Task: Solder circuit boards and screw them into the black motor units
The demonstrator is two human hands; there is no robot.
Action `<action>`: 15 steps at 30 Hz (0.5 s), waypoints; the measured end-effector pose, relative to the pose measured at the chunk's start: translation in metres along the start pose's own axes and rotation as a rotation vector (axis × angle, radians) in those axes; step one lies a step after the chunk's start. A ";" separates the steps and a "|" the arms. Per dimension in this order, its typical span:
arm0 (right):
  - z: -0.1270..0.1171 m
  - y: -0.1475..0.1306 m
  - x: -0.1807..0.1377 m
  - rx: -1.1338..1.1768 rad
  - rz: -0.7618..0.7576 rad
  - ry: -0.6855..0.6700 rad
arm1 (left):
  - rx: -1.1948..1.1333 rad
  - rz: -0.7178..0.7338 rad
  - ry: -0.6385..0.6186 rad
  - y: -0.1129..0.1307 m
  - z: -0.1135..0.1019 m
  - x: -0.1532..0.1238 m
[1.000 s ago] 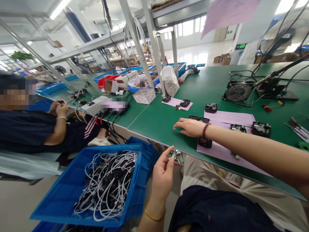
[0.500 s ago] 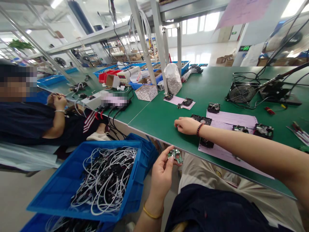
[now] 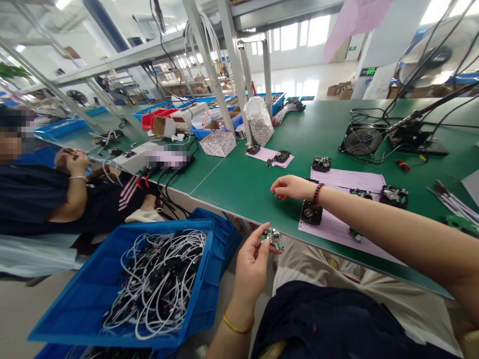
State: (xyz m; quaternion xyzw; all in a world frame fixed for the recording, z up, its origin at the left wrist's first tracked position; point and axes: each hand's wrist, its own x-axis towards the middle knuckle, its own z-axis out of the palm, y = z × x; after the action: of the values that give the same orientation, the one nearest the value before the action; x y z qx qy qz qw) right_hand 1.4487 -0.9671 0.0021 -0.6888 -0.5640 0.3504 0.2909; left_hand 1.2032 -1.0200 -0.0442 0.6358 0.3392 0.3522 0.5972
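My left hand [image 3: 254,262], with a yellow bangle at the wrist, pinches a small green circuit board [image 3: 276,240] between thumb and fingers, just off the front table edge. Over the green table, my right hand [image 3: 295,188] has its fingertips pinched together. A tiny dark bit shows at those fingertips, too small to name. Beneath and beside the right wrist, a black square module [image 3: 312,213] lies on pink paper [image 3: 331,227]; the forearm partly hides the modules there. Another black module [image 3: 321,163] sits farther back at the sheet's edge.
A blue crate [image 3: 86,279] of black parts and white cables stands at lower left. A small fan [image 3: 362,139] and cables are at the right rear. Across the back are a bag of small metal parts [image 3: 259,122] and an open box [image 3: 218,144]. A co-worker [image 3: 41,189] sits at left.
My right hand has shifted slightly to the right relative to the table, and a tiny dark bit now shows at its fingertips. The left hand keeps hold of the circuit board. The view has turned slightly.
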 end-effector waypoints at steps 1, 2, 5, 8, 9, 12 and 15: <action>-0.001 -0.001 -0.002 0.059 0.017 0.007 | -0.005 0.003 0.000 0.001 0.001 0.000; -0.003 -0.002 -0.004 0.112 0.032 0.017 | -0.009 0.005 -0.002 0.001 0.001 0.001; -0.008 -0.006 -0.014 0.242 0.053 0.051 | -0.018 -0.002 -0.023 0.006 0.003 0.002; -0.012 -0.009 -0.035 0.318 0.044 0.083 | -0.027 -0.012 -0.029 0.011 0.006 0.002; -0.014 -0.010 -0.045 0.331 0.035 0.096 | -0.033 -0.017 -0.031 0.013 0.008 0.001; -0.016 -0.009 -0.081 0.306 -0.004 0.170 | -0.082 -0.038 -0.050 0.013 0.018 -0.001; -0.017 0.003 -0.120 0.170 -0.043 0.261 | -0.150 -0.058 -0.080 0.008 0.030 -0.003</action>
State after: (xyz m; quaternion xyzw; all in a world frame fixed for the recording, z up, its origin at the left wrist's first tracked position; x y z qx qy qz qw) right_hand 1.4501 -1.0858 0.0281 -0.6892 -0.5043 0.2981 0.4264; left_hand 1.2278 -1.0386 -0.0377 0.5930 0.3059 0.3333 0.6661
